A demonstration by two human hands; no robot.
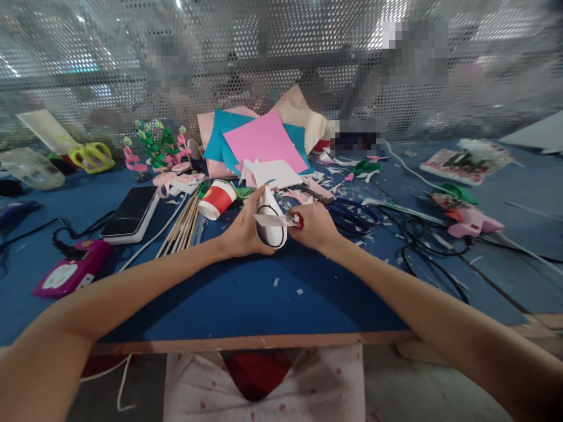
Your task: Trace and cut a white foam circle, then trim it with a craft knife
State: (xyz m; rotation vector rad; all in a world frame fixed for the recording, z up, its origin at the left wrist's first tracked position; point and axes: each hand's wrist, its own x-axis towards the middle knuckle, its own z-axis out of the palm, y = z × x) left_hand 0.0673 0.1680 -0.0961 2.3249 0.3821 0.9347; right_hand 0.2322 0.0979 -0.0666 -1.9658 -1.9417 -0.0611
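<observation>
My left hand is wrapped round a white cup-like paper piece, its opening turned towards me and a thin black loop showing on it. My right hand is closed on a small red-and-white item. From that item a pale flat strip reaches left across the mouth of the white piece; whether it is paper or a blade I cannot tell. Just left of my left hand, a red-and-white paper cup lies tilted. Blue-handled scissors rest to the right of my right hand.
Coloured paper sheets are piled behind my hands. Wooden sticks, a white power bank and a magenta device lie to the left. Black cables and paper scraps spread rightward. A perforated metal screen stands behind the table.
</observation>
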